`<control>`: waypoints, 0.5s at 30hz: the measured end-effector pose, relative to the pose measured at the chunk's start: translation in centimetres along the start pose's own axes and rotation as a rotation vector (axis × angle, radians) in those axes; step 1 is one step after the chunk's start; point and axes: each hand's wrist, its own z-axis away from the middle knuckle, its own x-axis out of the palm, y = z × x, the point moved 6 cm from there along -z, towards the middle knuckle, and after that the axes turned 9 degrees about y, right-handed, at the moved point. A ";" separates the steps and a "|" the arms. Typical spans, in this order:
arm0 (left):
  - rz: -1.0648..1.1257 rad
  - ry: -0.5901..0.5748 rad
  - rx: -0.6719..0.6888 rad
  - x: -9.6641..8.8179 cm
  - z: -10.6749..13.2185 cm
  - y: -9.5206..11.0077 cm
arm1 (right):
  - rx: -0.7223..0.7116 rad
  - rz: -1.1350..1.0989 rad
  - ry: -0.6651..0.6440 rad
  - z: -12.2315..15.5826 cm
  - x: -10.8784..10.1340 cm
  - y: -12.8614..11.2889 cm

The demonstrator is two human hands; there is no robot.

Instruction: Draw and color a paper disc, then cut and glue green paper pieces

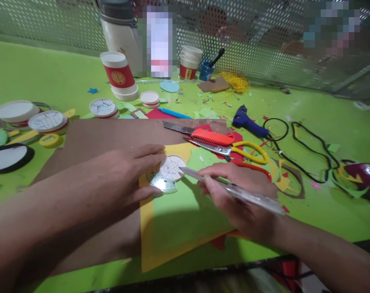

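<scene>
My left hand (pixel 124 173) lies over a small white cup base with drawn lines (pixel 172 167), its fingers pressing it and a small clear protractor (pixel 164 185) down on green and yellow paper sheets (pixel 179 215). My right hand (pixel 238 199) is closed round a clear pen (pixel 234 189) whose tip touches the right edge of the cup base. Brown paper (pixel 111 136) lies under my left forearm.
Yellow-handled scissors (pixel 234 150), an orange utility knife (pixel 203 134) and a blue glue gun (pixel 249 122) with a black cord (pixel 307 150) lie beyond my hands. Paper cups (pixel 119 75), round cup bases (pixel 47 122) and paper scraps cover the green table. A perforated metal screen (pixel 264 36) stands behind.
</scene>
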 end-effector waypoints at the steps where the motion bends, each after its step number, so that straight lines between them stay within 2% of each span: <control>1: -0.021 -0.010 0.020 0.1 0.0 0.2 | 0.029 0.002 0.007 -0.1 -0.1 0.1; 3: -0.027 -0.016 0.033 0.1 0.1 0.4 | 0.037 0.001 0.032 -0.1 0.0 0.2; 8: -0.043 -0.010 0.069 0.2 0.3 0.7 | -0.074 -0.036 0.007 -0.3 1.3 0.5; 15: -0.021 -0.018 0.029 0.3 0.3 0.9 | -0.054 -0.052 -0.035 -0.4 1.8 0.8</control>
